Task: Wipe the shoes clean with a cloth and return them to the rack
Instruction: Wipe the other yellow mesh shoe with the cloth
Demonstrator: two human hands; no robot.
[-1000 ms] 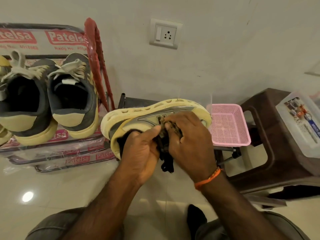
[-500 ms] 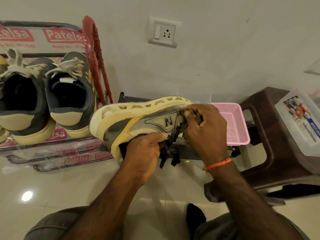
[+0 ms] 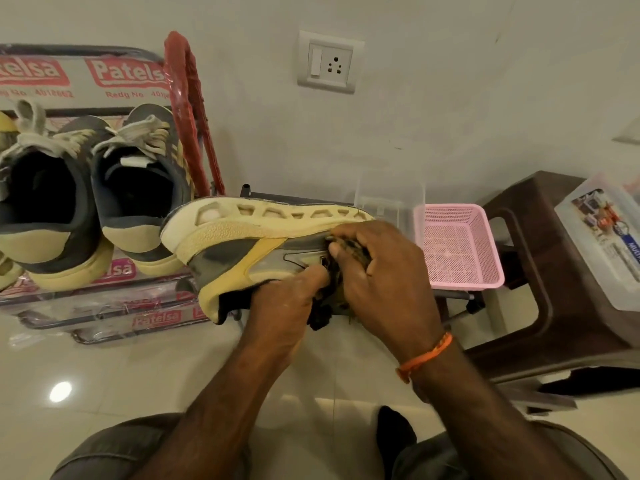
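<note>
Now right hand (image 3: 384, 271) with cloth (image 3: 349, 249) back nearer heel — shoe (image 3: 249, 251) lower.

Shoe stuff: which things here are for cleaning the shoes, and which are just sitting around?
For the job:
shoe, held by the left hand
cloth, gripped by the right hand
rack
pair of shoes on the rack

Just lying about:
pink basket
brown stool
plastic box on the stool
wall socket
</note>
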